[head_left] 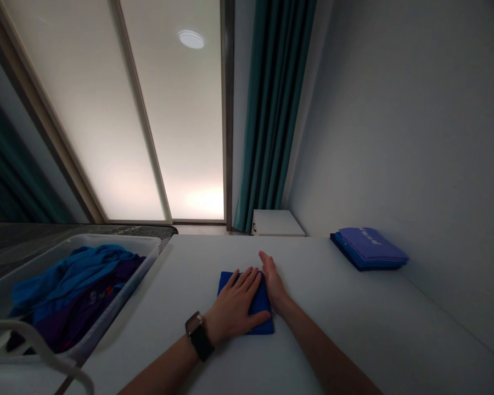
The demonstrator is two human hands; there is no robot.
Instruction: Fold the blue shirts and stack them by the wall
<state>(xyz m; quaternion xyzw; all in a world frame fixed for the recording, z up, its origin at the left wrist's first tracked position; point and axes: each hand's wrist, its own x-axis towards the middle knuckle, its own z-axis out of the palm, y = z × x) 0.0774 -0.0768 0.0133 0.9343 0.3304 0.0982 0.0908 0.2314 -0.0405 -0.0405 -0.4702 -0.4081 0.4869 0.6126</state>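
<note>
A small folded blue cloth [264, 299] lies flat on the white table [197, 263] in front of me. My left hand [241, 303], with a dark watch [199, 336] on its wrist, rests palm down across the cloth with its fingers spread. Along the cloth's right edge my right hand [273, 282] stands on its side, fingers stretched out and pointing away from me. It holds nothing. Part of the cloth is hidden under my left hand.
At the right by the wall sits a stack of folded blue and purple cloths [368, 245]. A clear plastic bin [148, 248] at the left holds rumpled blue and purple clothes [82, 280]. A pale curved tube [37, 337] crosses the lower left. Beyond the table stands a white cabinet [276, 222].
</note>
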